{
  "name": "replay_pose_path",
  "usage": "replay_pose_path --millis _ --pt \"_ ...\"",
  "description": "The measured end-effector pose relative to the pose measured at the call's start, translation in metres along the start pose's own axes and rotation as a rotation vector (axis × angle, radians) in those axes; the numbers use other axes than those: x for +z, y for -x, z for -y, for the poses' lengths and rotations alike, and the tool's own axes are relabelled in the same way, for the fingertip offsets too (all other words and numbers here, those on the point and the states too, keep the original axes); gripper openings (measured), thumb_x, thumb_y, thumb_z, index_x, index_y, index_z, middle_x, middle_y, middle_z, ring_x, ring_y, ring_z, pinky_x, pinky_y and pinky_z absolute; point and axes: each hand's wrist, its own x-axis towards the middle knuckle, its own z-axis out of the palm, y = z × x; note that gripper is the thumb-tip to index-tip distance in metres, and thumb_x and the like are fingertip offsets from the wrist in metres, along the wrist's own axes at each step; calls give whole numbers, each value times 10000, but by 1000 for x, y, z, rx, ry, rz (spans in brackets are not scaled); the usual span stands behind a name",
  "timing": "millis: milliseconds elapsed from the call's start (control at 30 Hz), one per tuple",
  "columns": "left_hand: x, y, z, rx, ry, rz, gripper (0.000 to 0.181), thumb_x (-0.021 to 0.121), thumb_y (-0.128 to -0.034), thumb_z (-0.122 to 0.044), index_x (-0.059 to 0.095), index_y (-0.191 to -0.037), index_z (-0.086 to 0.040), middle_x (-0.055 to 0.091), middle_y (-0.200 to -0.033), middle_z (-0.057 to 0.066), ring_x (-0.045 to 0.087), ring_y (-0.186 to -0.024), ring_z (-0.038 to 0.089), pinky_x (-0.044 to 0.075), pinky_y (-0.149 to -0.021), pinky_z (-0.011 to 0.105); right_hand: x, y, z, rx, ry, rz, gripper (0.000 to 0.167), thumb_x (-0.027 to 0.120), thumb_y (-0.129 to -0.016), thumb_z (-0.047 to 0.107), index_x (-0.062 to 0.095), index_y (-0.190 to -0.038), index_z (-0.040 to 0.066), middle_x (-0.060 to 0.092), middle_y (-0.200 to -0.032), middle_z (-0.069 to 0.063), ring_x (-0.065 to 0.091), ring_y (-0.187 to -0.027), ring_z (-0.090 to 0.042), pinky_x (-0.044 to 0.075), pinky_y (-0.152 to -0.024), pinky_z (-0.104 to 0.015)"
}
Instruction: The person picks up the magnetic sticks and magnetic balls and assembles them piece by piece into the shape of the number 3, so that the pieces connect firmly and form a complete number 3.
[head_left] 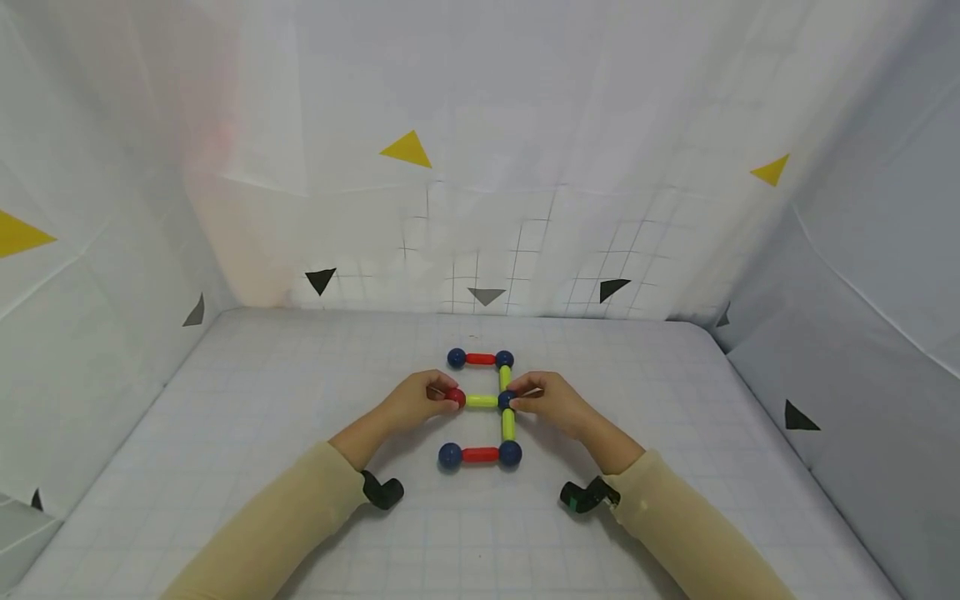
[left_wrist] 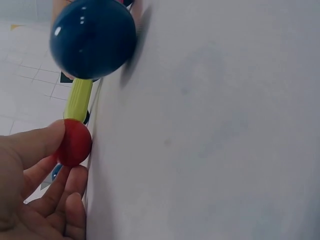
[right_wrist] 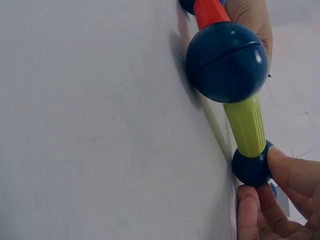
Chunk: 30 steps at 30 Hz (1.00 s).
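Note:
Several balls and rods joined into an E-like shape, its arms pointing left, lie on the white table. The left hand point(head_left: 417, 400) pinches a red ball point(left_wrist: 76, 143) between thumb and fingers. From that ball a yellow-green rod point(head_left: 482, 402) runs right to a dark blue ball point(right_wrist: 251, 169), which the right hand point(head_left: 551, 403) pinches. Two more yellow-green rods link this middle ball to the far corner ball point(head_left: 505, 359) and the near corner ball point(head_left: 510, 453). Each corner bears a red rod, the far one point(head_left: 480, 359) and the near one point(head_left: 480, 455), ending in a blue ball.
A white gridded cloth covers the table point(head_left: 300, 533). White sheets hang at the back and both sides, with yellow, black and grey triangles on them. A black wrist mount point(head_left: 383, 491) sits at the left cuff, and another mount point(head_left: 588, 495) at the right cuff.

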Motion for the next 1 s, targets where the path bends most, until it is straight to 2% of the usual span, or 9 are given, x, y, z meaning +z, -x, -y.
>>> replay_pose_path --millis 400,633,733,833,933,1000 --pt "1 -1 1 3 19 -44 302 756 -909 -188 668 -1187 -111 665 -1106 26 616 -1007 176 525 -917 354 1 -2 2 -16 -5 -18 253 738 -911 101 708 -1162 100 677 -1120 -32 626 -1051 -216 526 -899 -373" --pt "-5 11 4 -39 23 -78 305 740 -922 -214 663 -1204 -128 664 -1146 27 616 -1064 205 531 -928 371 -5 3 1 -5 29 -31 261 698 -954 178 700 -1212 135 669 -1186 -22 621 -1062 -201 527 -891 -367" --pt "-11 19 6 -59 28 -101 313 724 -933 -231 655 -1222 -131 656 -1159 21 610 -1076 206 536 -915 369 -15 10 2 -2 57 -52 280 672 -973 208 687 -1242 130 663 -1213 -26 613 -1066 -206 526 -896 -379" --pt "-20 27 9 -55 18 -125 333 712 -943 -249 638 -1245 -128 645 -1175 19 598 -1096 209 539 -905 373 -32 20 3 -18 83 -67 320 653 -987 227 660 -1277 91 663 -1232 -52 609 -1091 -226 514 -931 -421" --pt "-32 39 11 -25 -18 -163 341 688 -960 -260 623 -1261 -112 637 -1204 47 585 -1132 232 528 -921 409 -53 33 1 -62 135 -82 381 644 -993 278 631 -1303 57 652 -1259 -95 605 -1128 -260 507 -950 -462" --pt "-40 47 13 20 -53 -198 336 667 -974 -249 616 -1264 -87 635 -1228 80 580 -1157 258 506 -954 439 -68 43 -2 -109 188 -97 411 639 -993 319 625 -1305 53 641 -1281 -127 598 -1151 -289 510 -942 -477"
